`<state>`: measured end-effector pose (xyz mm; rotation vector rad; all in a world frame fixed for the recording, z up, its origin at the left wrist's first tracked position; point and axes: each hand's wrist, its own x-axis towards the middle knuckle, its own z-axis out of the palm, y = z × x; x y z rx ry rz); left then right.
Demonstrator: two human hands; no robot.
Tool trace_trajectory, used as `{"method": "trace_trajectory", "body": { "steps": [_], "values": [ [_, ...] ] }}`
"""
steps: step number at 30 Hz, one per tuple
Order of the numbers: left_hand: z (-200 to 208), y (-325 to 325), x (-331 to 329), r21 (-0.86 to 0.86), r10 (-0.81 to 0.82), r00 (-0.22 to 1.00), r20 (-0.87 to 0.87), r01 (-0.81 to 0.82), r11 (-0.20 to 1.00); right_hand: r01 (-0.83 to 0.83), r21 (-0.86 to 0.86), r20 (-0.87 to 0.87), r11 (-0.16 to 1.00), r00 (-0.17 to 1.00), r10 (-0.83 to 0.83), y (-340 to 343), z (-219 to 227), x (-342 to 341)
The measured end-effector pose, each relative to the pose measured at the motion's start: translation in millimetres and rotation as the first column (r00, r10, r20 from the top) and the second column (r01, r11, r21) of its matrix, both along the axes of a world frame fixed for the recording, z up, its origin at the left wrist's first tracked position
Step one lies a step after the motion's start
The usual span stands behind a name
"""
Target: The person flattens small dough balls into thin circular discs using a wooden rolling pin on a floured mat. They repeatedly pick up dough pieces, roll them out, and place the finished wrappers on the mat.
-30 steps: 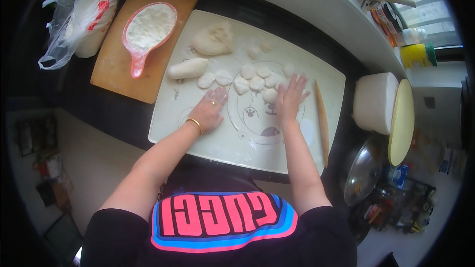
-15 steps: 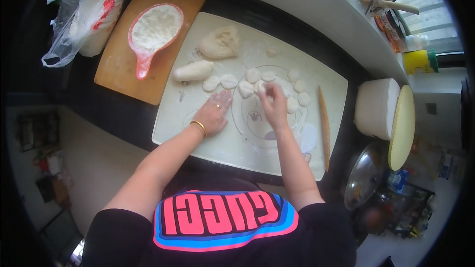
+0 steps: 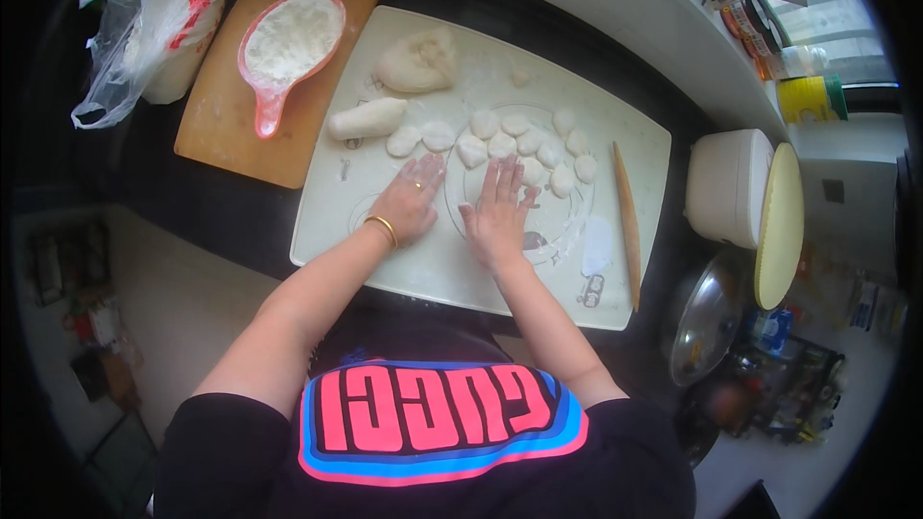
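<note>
My left hand (image 3: 408,202) lies flat on the pale board (image 3: 327,221), fingers together and stretched out, just below two dough pieces (image 3: 437,136). Beside it, my right hand (image 3: 497,216) is spread palm down, its fingertips at the lower edge of a cluster of small flattened dough pieces (image 3: 529,141). Whether a piece lies under those fingers is hidden. A thick dough roll (image 3: 368,119) and a larger lump of dough (image 3: 419,60) rest farther back on the left. One small dough bit (image 3: 520,77) sits apart at the back.
A tapered wooden rolling pin (image 3: 627,221) lies along the board's right side. Left stands a wooden board (image 3: 216,125) with a pink scoop (image 3: 270,96) of flour, beside a plastic bag (image 3: 159,34). A white container (image 3: 728,185) and a metal lid (image 3: 710,332) are at the right.
My right hand has gone from pinched fingers over the dough pieces to spread and lowered, a little nearer and to the left. My left hand stays flat in about the same place.
</note>
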<state>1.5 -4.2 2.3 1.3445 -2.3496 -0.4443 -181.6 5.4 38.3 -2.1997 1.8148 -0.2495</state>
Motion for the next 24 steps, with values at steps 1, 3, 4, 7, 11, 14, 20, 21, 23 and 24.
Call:
{"method": "trace_trajectory", "body": {
  "steps": [1,3,4,7,11,14,20,21,23,24],
  "values": [
    [0.5,1.3,-0.1,0.008,-0.005,1.0,-0.004,0.005,1.0,0.004,0.043,-0.024,0.999,1.0,-0.003,0.0,-10.8,1.2],
    [0.3,2.0,0.1,0.018,-0.011,1.0,-0.009,0.011,1.0,0.017,0.092,-0.057,0.996,0.998,-0.012,0.5,-20.4,1.6],
    [0.2,2.2,0.2,0.019,-0.011,1.0,-0.01,0.012,1.0,0.025,0.1,-0.067,0.995,0.998,-0.018,1.2,-21.7,1.6],
    [-0.3,3.2,0.2,0.022,-0.014,1.0,-0.014,0.015,1.0,0.03,0.075,-0.118,0.997,0.993,-0.021,0.9,-30.1,0.5],
    [1.1,4.7,1.5,0.026,-0.016,1.0,-0.019,0.017,1.0,0.017,0.084,-0.136,0.996,0.991,-0.005,-6.4,-27.1,2.5],
    [3.9,4.8,1.0,0.018,-0.017,1.0,-0.023,0.017,1.0,-0.011,0.12,-0.127,0.993,0.992,0.026,-10.8,-15.7,1.9],
    [4.6,3.7,-0.2,-0.009,0.013,0.999,0.035,-0.012,1.0,-0.029,0.036,0.622,0.999,0.783,0.0,-5.5,-0.4,-45.6],
    [5.2,2.1,-1.0,-0.011,0.008,1.0,0.029,-0.008,1.0,-0.091,0.039,0.315,0.995,0.946,0.074,6.0,0.0,-51.0],
    [1.4,1.4,-1.3,-0.009,0.001,1.0,0.021,-0.001,1.0,-0.274,0.178,0.08,0.945,0.961,0.264,29.5,-5.7,-48.5],
    [-1.1,2.0,-1.5,-0.018,-0.001,1.0,0.021,0.001,1.0,-0.349,0.264,-0.027,0.899,0.929,0.368,39.9,-8.5,-45.4]
  ]
}}
